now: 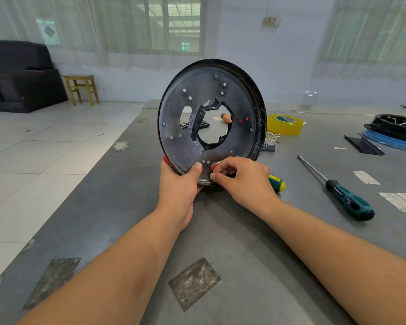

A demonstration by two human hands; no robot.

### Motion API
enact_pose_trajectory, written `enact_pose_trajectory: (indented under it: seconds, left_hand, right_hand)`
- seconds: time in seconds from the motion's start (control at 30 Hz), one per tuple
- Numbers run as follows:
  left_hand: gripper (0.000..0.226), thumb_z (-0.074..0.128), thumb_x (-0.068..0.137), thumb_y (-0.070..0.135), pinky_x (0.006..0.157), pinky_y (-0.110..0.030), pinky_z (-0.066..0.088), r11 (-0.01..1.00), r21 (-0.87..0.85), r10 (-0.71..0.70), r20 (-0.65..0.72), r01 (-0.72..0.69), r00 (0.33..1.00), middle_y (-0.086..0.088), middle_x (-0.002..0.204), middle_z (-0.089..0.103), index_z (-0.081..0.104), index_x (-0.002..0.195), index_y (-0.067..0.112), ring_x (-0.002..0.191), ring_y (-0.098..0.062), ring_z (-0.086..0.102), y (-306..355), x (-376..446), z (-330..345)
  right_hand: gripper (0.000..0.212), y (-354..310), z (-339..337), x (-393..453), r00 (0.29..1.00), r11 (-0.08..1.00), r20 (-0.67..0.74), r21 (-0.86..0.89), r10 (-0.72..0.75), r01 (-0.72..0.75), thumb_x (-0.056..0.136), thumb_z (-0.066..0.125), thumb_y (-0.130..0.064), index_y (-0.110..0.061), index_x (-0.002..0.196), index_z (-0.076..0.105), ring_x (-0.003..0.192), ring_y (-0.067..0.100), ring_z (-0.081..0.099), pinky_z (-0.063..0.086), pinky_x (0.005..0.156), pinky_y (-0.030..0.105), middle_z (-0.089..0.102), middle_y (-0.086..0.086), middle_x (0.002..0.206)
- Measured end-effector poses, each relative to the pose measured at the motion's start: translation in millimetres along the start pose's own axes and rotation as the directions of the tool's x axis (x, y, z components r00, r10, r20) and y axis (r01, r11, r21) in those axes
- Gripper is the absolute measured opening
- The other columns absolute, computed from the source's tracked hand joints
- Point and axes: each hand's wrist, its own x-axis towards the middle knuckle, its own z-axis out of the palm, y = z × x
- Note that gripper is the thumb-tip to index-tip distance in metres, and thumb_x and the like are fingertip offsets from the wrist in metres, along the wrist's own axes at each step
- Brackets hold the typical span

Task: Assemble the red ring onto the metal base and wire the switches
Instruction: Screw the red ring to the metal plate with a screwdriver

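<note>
Above the left hand, which grips its lower rim with the thumb pressed on the near face, the metal base stands on edge over the grey table — a dark, scuffed disc with a raised lip, small drilled holes, 2 or 3 screw heads and a ragged taped central opening. Behind that rim the red ring peeks out, and red shows through several holes, so it seems seated. Just right of the grip, the right hand pinches at the rim; what it holds is hidden. Fastening looks partly done; wiring the switches appears untouched. Further right lie 2 green-handled screwdrivers — one in full view.
</note>
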Motion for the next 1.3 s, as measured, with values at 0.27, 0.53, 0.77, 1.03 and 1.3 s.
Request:
enact_pose_trajectory:
  seconds: [0.27, 0.53, 0.77, 1.03, 1.3]
  left_hand:
    - [0.047, 0.065, 0.097, -0.006, 0.091, -0.050, 0.062, 1.000, 0.008, 0.009, 0.004, -0.009, 1.000, -0.010, 0.123, 0.074, 0.052, 0.138, 0.016, 0.110, -0.029, 0.074, 1.2, -2.1, 0.9]
    - [0.050, 0.064, 0.098, -0.007, 0.094, -0.051, 0.061, 1.000, -0.011, 0.002, 0.002, -0.002, 1.000, -0.012, 0.127, 0.072, 0.050, 0.141, 0.014, 0.114, -0.031, 0.073, 2.1, -2.7, 2.2]
    - [0.050, 0.065, 0.097, -0.007, 0.084, -0.041, 0.065, 1.000, -0.014, -0.007, -0.010, 0.007, 1.000, -0.009, 0.125, 0.073, 0.051, 0.139, 0.015, 0.111, -0.027, 0.074, 1.5, -2.0, 3.0]
    - [0.048, 0.068, 0.096, -0.004, 0.101, -0.053, 0.058, 0.996, 0.082, 0.045, 0.000, -0.045, 0.999, -0.004, 0.124, 0.073, 0.053, 0.135, 0.020, 0.114, -0.026, 0.072, 0.9, -4.3, 2.7]
    - [0.048, 0.067, 0.097, -0.003, 0.098, -0.053, 0.060, 0.997, 0.059, 0.040, -0.006, -0.040, 0.999, -0.004, 0.124, 0.073, 0.053, 0.135, 0.021, 0.113, -0.025, 0.072, 0.3, -4.8, 2.4]
  right_hand:
    - [0.008, 0.4, -1.2, -0.5, 1.000, 1.000, 0.024, 0.012, -0.005, 0.005, 0.089, 0.070, -0.046, -0.039, 0.086, 0.072, 0.091, -0.002, 0.058, 0.028, 0.086, 0.037, 0.069, -0.023, 0.083]
    - [0.009, 0.1, 0.8, 0.2, 1.000, 1.000, 0.016, -0.008, -0.003, 0.003, 0.090, 0.068, -0.045, -0.039, 0.087, 0.073, 0.088, -0.006, 0.057, 0.024, 0.081, 0.035, 0.069, -0.023, 0.083]
    - [0.009, -1.9, 1.4, -0.8, 1.000, 1.000, -0.004, -0.028, -0.007, 0.007, 0.090, 0.068, -0.046, -0.039, 0.087, 0.072, 0.089, -0.002, 0.058, 0.017, 0.075, 0.033, 0.068, -0.022, 0.082]
    - [0.013, -1.8, 2.7, -2.3, 0.998, 0.996, -0.041, -0.074, 0.037, -0.040, 0.087, 0.069, -0.054, -0.042, 0.081, 0.068, 0.088, -0.002, 0.055, 0.019, 0.078, 0.035, 0.065, -0.025, 0.078]
    - [0.021, -4.2, 4.8, -2.5, 0.990, 0.989, -0.088, -0.088, 0.109, -0.117, 0.083, 0.071, -0.059, -0.046, 0.070, 0.063, 0.102, 0.006, 0.038, 0.019, 0.079, 0.035, 0.060, -0.026, 0.077]
